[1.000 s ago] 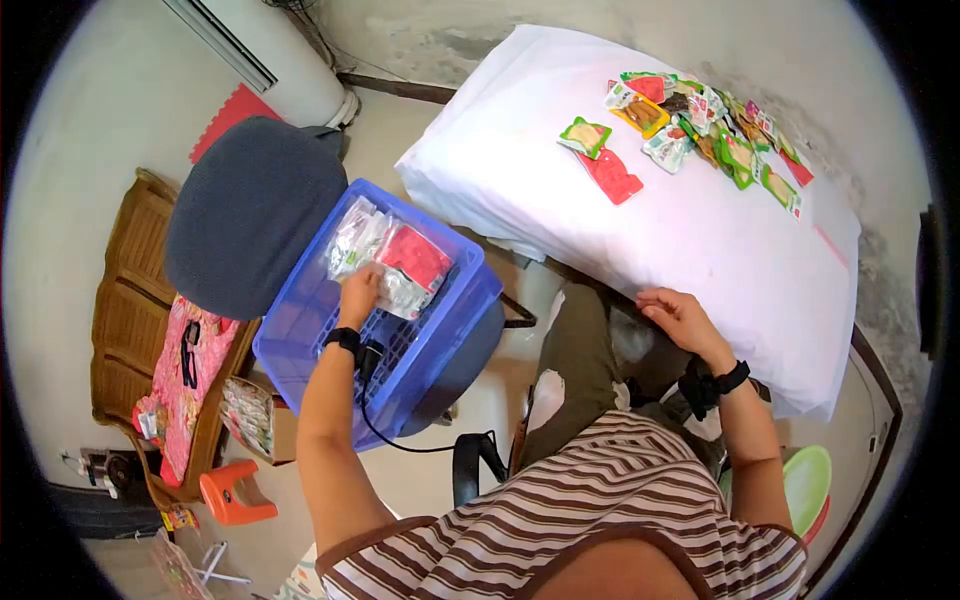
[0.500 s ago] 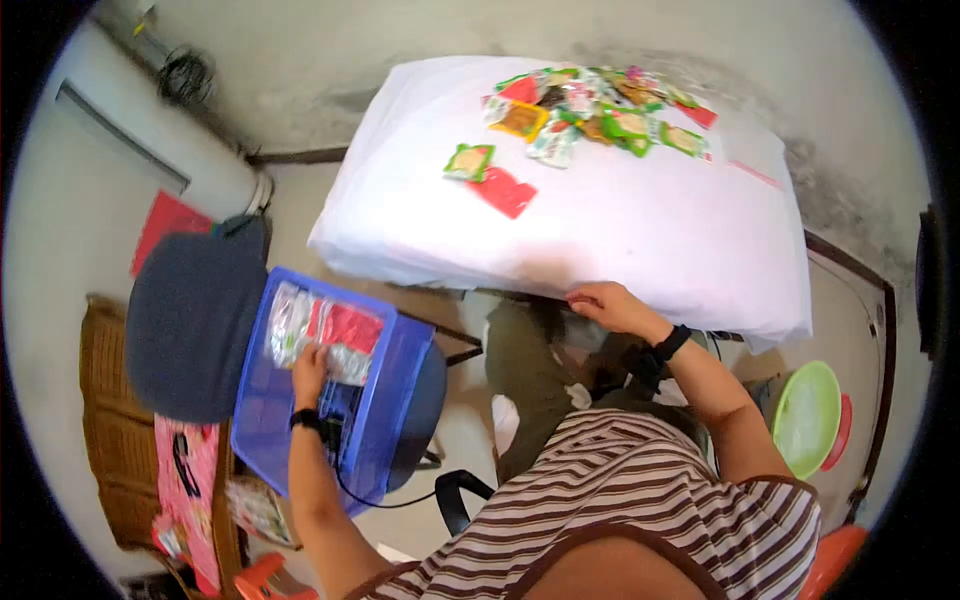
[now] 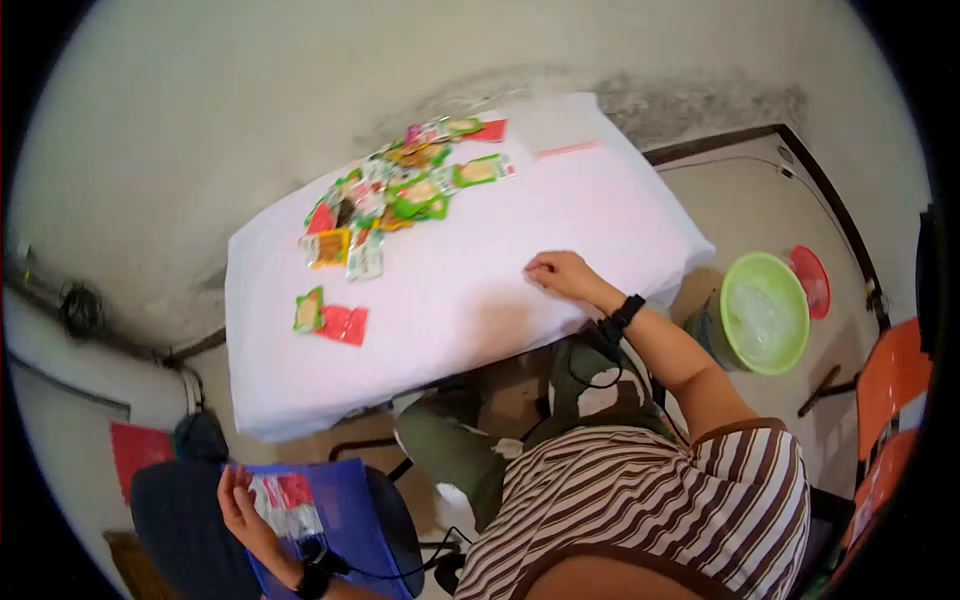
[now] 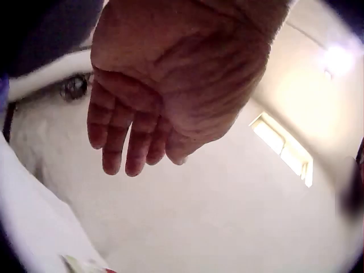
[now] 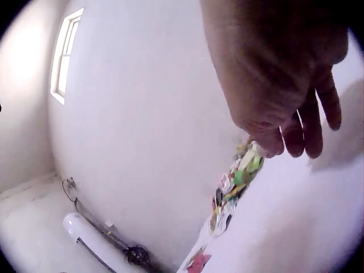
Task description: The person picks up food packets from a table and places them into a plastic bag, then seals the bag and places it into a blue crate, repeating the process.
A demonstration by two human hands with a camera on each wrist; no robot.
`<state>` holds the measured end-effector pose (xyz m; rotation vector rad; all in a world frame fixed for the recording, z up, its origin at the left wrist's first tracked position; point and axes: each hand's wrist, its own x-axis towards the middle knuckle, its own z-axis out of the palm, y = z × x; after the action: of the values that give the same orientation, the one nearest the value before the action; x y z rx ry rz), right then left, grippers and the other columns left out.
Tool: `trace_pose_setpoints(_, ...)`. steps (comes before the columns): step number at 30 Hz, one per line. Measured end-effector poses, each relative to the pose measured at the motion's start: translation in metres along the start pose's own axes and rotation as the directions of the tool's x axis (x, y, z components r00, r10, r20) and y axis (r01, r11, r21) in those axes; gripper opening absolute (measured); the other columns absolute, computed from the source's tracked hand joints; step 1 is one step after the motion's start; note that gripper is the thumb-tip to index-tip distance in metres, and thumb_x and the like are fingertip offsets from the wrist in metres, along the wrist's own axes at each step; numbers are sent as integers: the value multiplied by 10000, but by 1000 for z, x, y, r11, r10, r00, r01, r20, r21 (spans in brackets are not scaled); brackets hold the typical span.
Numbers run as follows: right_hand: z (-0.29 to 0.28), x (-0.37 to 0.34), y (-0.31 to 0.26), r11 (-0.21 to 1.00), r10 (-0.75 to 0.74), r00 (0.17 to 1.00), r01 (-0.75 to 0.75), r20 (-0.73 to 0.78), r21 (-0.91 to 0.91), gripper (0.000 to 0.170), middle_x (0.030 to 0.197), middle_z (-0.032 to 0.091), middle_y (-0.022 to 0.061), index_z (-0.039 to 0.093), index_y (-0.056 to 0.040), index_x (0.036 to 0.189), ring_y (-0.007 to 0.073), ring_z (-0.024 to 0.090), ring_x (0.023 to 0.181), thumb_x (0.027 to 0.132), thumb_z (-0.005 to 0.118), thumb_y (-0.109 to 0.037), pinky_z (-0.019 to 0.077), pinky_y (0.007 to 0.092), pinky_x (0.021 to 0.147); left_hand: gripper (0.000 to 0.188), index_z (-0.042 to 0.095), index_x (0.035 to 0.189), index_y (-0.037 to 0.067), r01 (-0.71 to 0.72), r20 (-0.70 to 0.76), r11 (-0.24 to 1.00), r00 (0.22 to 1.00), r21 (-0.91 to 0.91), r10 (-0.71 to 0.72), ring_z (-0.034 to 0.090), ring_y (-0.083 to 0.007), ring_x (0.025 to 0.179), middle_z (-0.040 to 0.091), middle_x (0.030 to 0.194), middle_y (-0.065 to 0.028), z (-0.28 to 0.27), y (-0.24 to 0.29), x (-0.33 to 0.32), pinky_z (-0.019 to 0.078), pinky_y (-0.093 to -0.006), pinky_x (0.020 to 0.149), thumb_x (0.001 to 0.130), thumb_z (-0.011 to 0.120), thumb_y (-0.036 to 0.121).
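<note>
My left hand is raised over the blue basket, where clear and red packets lie. Its palm and relaxed fingers, holding nothing, fill the top of the left wrist view. Above the near part of the white-covered table is my right hand, fingers loosely bent and nothing in them. A pile of colourful packets covers the table's back left area. Nearer the left edge, a green packet touches a red packet.
A dark chair stands by the basket at the lower left. On the right are a green tub with a clear bag inside, a red basin and an orange chair. A black cable runs from the left wrist.
The head view has swung towards the right. My left hand has let go of the packets in the basket and risen from them. My right hand has moved further over the table.
</note>
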<state>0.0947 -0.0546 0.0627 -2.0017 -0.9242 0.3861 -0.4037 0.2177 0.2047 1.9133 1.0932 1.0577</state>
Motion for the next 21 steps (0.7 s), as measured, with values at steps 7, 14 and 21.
trace_pose_setpoints(7, -103, 87, 52, 910, -27, 968, -79, -248, -408, 235, 801, 631, 122, 640, -57, 906, 271, 598, 740, 757, 627, -238, 473, 355, 665, 243, 570, 1062, 8, 109, 328, 930, 945, -351, 14, 557, -179, 940, 606, 1015, -100, 266, 14, -28, 439, -309, 812, 922, 458, 172)
trace_pose_setpoints(14, -132, 168, 97, 797, -200, 901, -78, -384, -598, 225, 924, 569, 118, 632, -69, 945, 297, 546, 898, 740, 622, -160, 462, 393, 745, 234, 587, 1050, 4, -436, 428, 900, 809, -24, 403, 481, -324, 1106, 554, 1132, -164, 381, 2, -54, 385, -388, 934, 825, 535, 41)
trace_pose_setpoints(21, -110, 199, 141, 689, -241, 885, -134, -399, -713, 117, 869, 564, 94, 618, -66, 816, 257, 540, 879, 742, 528, -64, 444, 401, 718, 186, 615, 960, 16, -528, 360, 833, 819, 165, 447, 507, -314, 1066, 590, 1072, -128, 402, -2, -51, 385, -402, 912, 792, 547, 59)
